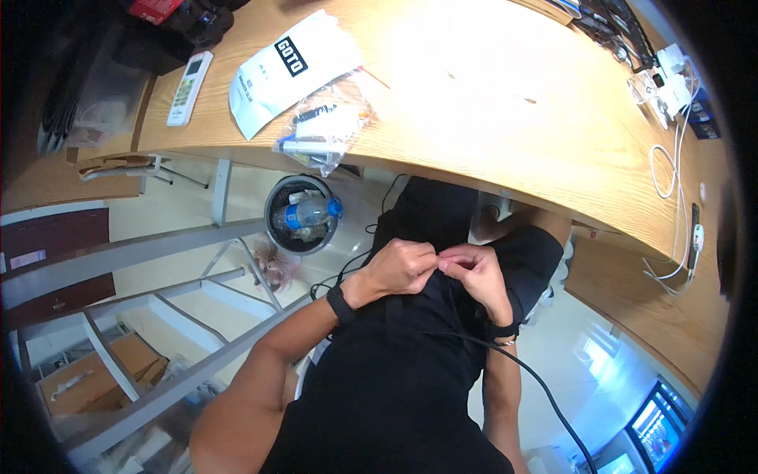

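Over my lap, my left hand (pixel 400 267) and my right hand (pixel 478 273) meet, their fingertips touching. Both are closed in a pinch. Whatever may be between the fingers is too small or too hidden to make out. Black clothing (pixel 395 379) lies beneath them. Each wrist has a dark band around it. A black cable (pixel 537 379) runs past my right wrist toward the lower edge.
Ahead stands a wooden desk (pixel 442 118) bearing a white pouch (pixel 272 91), a clear plastic bag (pixel 328 122) and a remote control (pixel 189 88). Left of my knees is a bin (pixel 272 209) with a plastic bottle (pixel 312 213) in it. A metal ladder (pixel 181 320) stands left; white cables (pixel 681 174) hang right.
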